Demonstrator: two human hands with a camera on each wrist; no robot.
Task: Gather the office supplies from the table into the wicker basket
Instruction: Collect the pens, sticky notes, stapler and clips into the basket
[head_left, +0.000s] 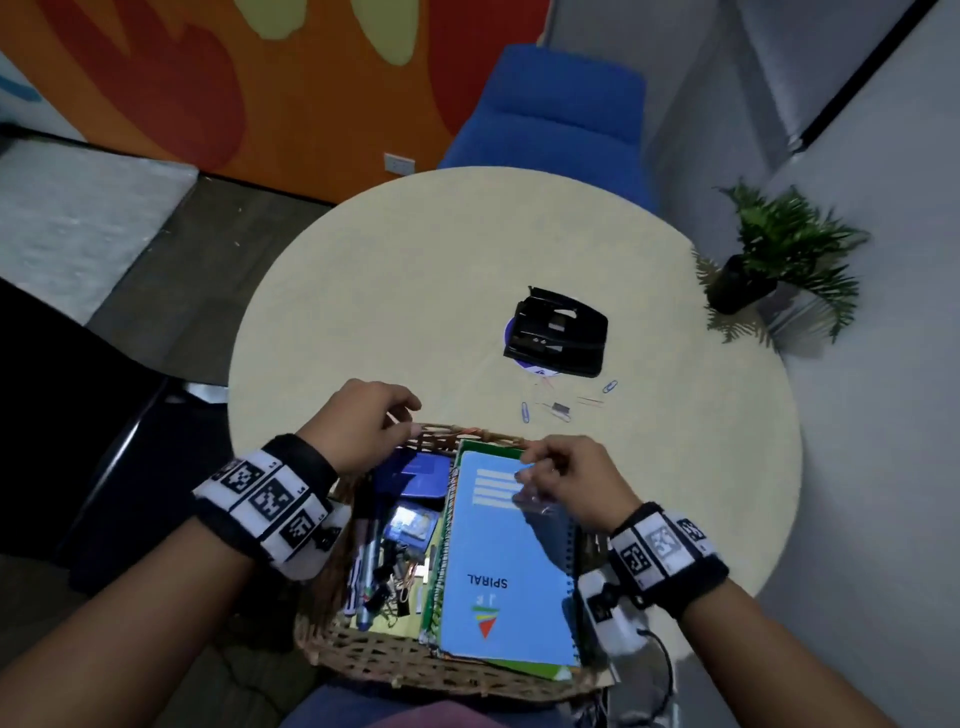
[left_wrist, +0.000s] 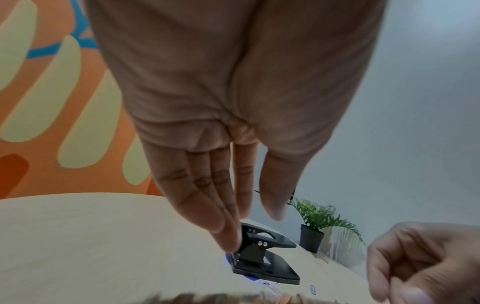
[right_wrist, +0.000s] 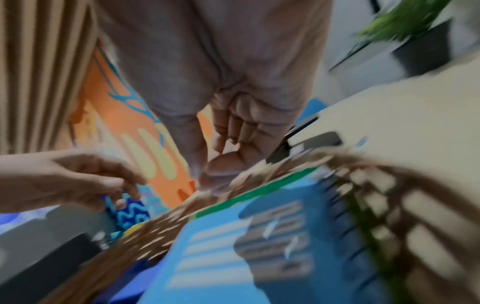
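Wicker basket (head_left: 374, 660) sits at the near edge of the round pale table (head_left: 415, 291), its long axis running from the person outward; woven brown strands, coarse rim. Inside on the right, a light-blue spiral notebook (head_left: 506, 582) lies flat along that same axis, wire binding on its right edge, the printed word "SPIRAL" reading upside down from the head view; a green-covered book shows beneath it. Left half of the basket holds a jumble: pens (head_left: 363, 577) lying lengthwise, dark binder clips (head_left: 397, 574), a dark blue flat item at the far end. Left hand (head_left: 358, 426) hovers over the basket's far-left rim, fingers straight and close together in the left wrist view, holding nothing. Right hand (head_left: 566, 478) is above the notebook's far end, fingers curled with thumb meeting fingertips; a thin clear film seems pinched there, but blur prevents certainty. Still out on the table, beyond the basket and well clear of both hands: a black hole punch (head_left: 558, 332), hard glossy body, resting on a purple-and-white disc, and nearer the basket a scatter of blue paper clips (head_left: 525, 411) and small metal bits. Potted fern (head_left: 779, 260) on the floor to the right.
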